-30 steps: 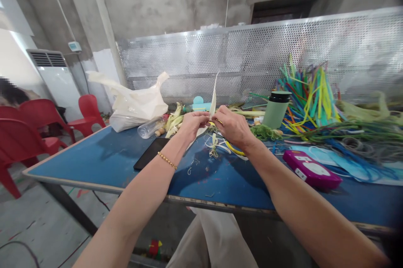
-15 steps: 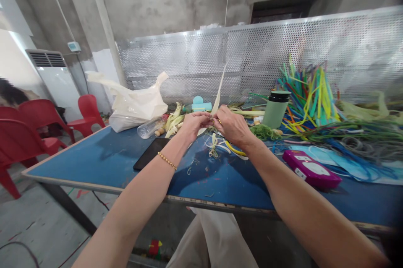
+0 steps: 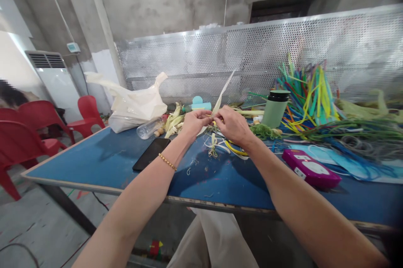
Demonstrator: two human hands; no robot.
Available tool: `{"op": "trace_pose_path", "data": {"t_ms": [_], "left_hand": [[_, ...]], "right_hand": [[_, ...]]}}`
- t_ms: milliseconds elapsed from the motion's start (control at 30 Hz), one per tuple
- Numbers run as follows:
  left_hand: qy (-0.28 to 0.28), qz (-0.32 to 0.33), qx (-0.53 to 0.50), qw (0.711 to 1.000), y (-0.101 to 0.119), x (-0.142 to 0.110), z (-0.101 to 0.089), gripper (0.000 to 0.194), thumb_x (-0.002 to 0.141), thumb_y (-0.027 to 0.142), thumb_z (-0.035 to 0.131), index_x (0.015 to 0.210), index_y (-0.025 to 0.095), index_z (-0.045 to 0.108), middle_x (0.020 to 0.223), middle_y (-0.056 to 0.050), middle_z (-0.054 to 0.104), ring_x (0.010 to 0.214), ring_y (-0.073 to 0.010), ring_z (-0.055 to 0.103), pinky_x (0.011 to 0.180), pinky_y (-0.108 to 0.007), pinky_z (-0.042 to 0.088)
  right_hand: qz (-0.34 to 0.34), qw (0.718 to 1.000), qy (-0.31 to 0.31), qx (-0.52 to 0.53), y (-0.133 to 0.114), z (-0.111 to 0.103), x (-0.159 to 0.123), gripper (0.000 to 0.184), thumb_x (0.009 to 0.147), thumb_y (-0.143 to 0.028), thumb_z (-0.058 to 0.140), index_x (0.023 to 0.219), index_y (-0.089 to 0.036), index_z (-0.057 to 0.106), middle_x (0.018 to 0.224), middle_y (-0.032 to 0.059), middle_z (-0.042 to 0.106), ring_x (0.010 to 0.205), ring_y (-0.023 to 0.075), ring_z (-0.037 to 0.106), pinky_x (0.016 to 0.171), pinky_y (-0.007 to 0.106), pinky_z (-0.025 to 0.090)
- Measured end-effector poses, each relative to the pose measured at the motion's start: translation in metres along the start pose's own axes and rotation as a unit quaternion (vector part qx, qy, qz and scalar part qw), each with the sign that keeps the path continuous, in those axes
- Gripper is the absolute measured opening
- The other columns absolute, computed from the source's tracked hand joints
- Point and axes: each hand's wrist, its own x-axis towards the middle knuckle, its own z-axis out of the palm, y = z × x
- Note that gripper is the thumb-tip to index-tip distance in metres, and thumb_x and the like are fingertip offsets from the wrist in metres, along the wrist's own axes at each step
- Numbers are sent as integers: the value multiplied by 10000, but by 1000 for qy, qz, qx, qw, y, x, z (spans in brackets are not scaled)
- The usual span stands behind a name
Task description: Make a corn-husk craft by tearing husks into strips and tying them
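A pale corn husk strip (image 3: pixel 222 93) rises from between my two hands above the blue table, its tip pointing up and to the right. My left hand (image 3: pixel 195 123) pinches its lower part, fingers pressed together. Close against it, my right hand (image 3: pixel 232 123) is also closed on the strip; the exact grip of its fingertips is partly hidden. Below the hands lies a small knotted piece of husk (image 3: pixel 213 146), beside white and yellow bands (image 3: pixel 234 149). More corn husks (image 3: pixel 174 122) are piled just left of my left hand.
A white plastic bag (image 3: pixel 135 106), clear bottle (image 3: pixel 146 129) and black tablet-like slab (image 3: pixel 151 154) lie to the left. At right are a green tumbler (image 3: pixel 276 109), colourful strips (image 3: pixel 315 96), green cords (image 3: pixel 340 131) and a magenta power strip (image 3: pixel 310 168). Perforated metal panel (image 3: pixel 189 62) stands behind the table.
The husk strip's tip has tilted further right and dropped a little. My fingers have shifted slightly around its base, while both hands stay in nearly the same place.
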Motion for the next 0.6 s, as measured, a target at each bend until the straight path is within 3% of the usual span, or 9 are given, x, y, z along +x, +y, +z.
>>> {"op": "trace_pose_path", "data": {"t_ms": [200,367,467,600], "left_hand": [[17,4,-3,1000,5,-2,3,207,670,68,733,871,100,697,592,6,640,571,-108,611,694,-274,496],[52,-5,-38,998,3,0,2,255,662,48,694,913,98,695,650,-10,666,563,-98,605,685,-268,471],[72,0,-38,997,1,1,2,319,652,51,702,967,105,700,637,-7,660,574,-103,605,664,-261,442],[67,-3,-36,997,-1,1,3,325,638,48,691,959,100,712,649,-21,673,608,-110,610,646,-253,411]], "right_hand": [[29,999,25,31,2,4,2,144,880,-260,560,752,-195,566,812,59,596,745,195,537,665,308,359],[4,997,65,34,-3,-2,1,128,920,-238,513,839,-183,595,882,76,597,785,196,542,699,311,378],[-33,997,54,33,-7,-2,0,118,928,-243,532,919,-181,632,949,81,603,813,193,555,676,300,373],[-33,999,39,-1,-9,2,-2,139,934,-275,558,894,-190,660,935,71,601,796,187,558,620,288,338]]}}
